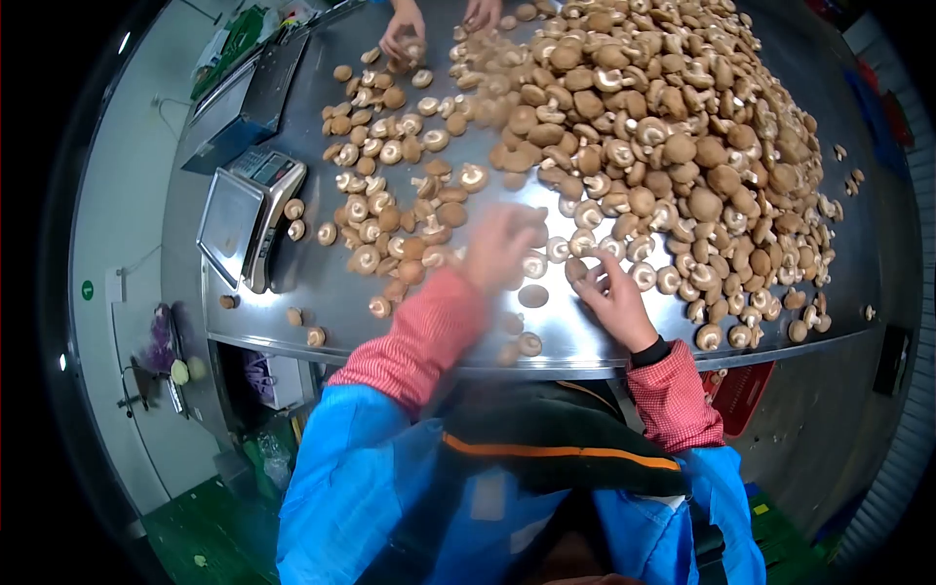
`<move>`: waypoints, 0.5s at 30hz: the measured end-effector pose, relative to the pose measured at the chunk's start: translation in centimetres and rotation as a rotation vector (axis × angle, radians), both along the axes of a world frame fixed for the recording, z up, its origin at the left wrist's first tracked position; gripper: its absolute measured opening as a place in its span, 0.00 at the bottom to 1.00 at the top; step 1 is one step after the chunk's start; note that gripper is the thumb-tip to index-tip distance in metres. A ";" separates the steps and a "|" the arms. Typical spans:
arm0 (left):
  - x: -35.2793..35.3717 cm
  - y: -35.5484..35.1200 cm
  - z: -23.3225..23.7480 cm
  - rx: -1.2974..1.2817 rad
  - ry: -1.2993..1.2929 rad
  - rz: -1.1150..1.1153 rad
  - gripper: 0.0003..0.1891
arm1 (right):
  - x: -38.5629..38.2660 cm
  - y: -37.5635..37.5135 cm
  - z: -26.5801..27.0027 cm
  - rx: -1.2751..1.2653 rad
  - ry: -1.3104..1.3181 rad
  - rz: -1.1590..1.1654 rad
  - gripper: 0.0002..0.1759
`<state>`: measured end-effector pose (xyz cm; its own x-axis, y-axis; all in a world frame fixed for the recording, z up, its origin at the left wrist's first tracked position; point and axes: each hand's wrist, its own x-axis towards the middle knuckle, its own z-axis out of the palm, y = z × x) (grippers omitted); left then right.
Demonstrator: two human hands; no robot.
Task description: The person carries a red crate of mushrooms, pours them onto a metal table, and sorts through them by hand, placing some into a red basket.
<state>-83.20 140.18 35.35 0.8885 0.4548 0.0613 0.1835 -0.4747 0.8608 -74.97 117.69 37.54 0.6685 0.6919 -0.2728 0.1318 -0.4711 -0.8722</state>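
blue garment [341, 487] is nearest in the head view, below all the fingers. at the right hand [614, 297], thumb and forefinger seem to pinch one mushroom [576, 271] at their tips, on the side toward the left hand [492, 249], which is farther from it. its long axis is hard to tell. left fingers are blurred, so i cannot tell if they grip. beyond the fingers, the mushroom pile [673, 136] is cut off above.

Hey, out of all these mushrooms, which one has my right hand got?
The brown-capped mushroom at the left side of your right hand, pinched at its tips. The two mushrooms just beyond lie loose, pale undersides showing.
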 end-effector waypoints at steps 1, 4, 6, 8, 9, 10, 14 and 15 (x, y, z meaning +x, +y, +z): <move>-0.5 -1.8 1.9 -0.328 0.070 -0.019 0.16 | -0.2 0.7 0.5 0.098 0.291 -0.093 0.21; -2.9 -4.0 0.1 -0.820 0.126 -0.228 0.21 | -0.4 2.3 1.0 0.254 0.781 -0.182 0.20; -2.7 -1.2 -0.8 -0.253 0.055 -0.109 0.22 | -0.3 2.5 0.0 0.231 0.852 -0.159 0.18; -2.2 2.9 -0.6 0.296 0.134 -0.043 0.24 | -0.5 2.7 0.2 0.186 0.800 -0.113 0.14; -2.0 5.1 0.1 0.561 0.249 -0.038 0.26 | -0.6 2.4 -0.2 0.165 0.808 -0.091 0.14; -2.6 7.1 -1.4 0.693 0.294 -0.068 0.28 | -0.9 2.1 -0.5 0.143 0.815 -0.068 0.13; -5.1 12.9 -4.2 0.900 0.535 -0.064 0.36 | -3.0 1.4 -0.6 0.076 0.788 -0.037 0.13; -5.6 14.1 -3.5 0.866 0.615 -0.027 0.38 | -3.0 1.5 -0.3 0.068 0.792 -0.057 0.13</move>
